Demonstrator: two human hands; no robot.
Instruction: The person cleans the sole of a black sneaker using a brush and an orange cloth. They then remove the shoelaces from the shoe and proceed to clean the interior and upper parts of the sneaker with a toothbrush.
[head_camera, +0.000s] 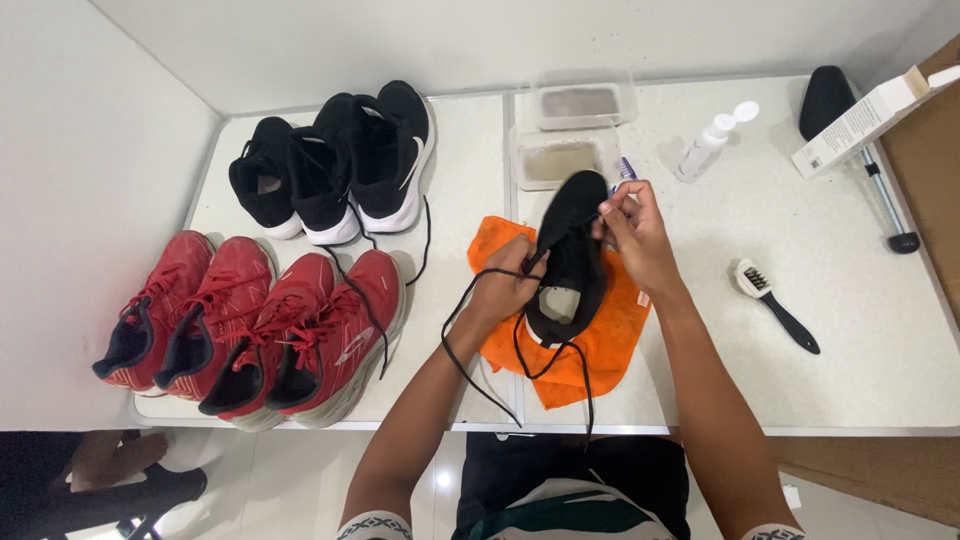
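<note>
— Head view, item one: what is gripped?
— Black fabric low-top shoe (570, 255), pinched by left hand (505, 285) and right hand (630, 225), black lace (480, 320) trailing, above orange cloth (590, 350).

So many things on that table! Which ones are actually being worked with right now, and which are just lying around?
In hand:
- black shoe, held by the left hand and right hand
- its black lace
- orange cloth under the shoe

Lying about:
- red shoes
- other black shoes
- small brush
- white bottle
- two plastic tubs
- cardboard box
</note>
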